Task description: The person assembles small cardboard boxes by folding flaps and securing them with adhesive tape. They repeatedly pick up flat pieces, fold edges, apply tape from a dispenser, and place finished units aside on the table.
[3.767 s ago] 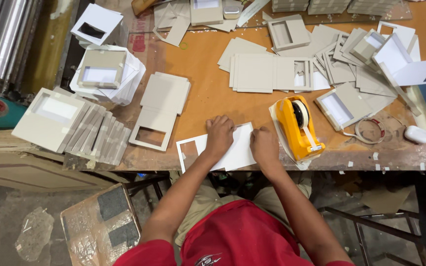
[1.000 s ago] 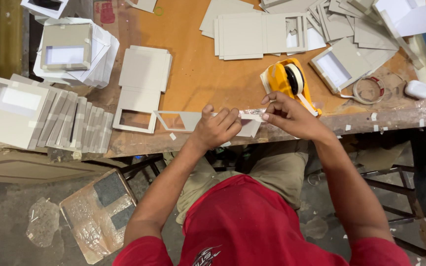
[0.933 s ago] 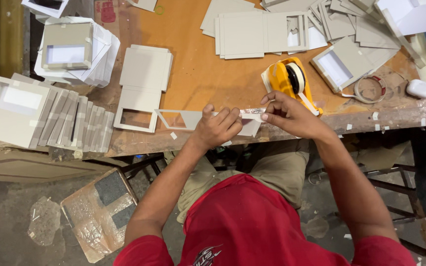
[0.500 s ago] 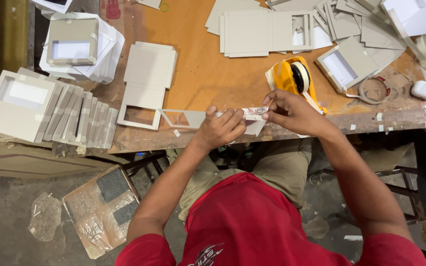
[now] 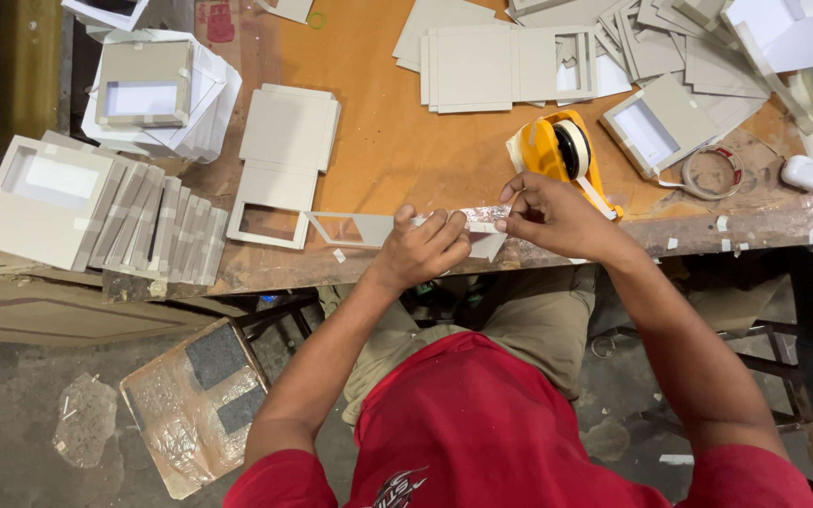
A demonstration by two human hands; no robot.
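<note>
My left hand [image 5: 425, 246] grips a grey cardboard frame piece [image 5: 350, 229] with a cut-out window, held at the front edge of the brown table [image 5: 397, 141]. My right hand [image 5: 548, 216] pinches a strip of clear tape [image 5: 484, 215] that stretches across to the left hand over the piece. A yellow tape dispenser [image 5: 548, 150] stands just behind my right hand, touching it. My red shirt fills the bottom of the view.
Flat grey cardboard panels [image 5: 284, 132] lie left of my hands. Stacked window boxes [image 5: 96, 207] sit at the far left, loose cardboard pieces [image 5: 501, 66] at the back. A tape roll [image 5: 708, 174] lies right. A plastic-wrapped board [image 5: 195, 404] rests on the floor.
Earlier both hands pressed flat on the cardboard piece. Now it is held at the table's edge with a tape strip stretched between the hands; the hands barely moved in the last second.
</note>
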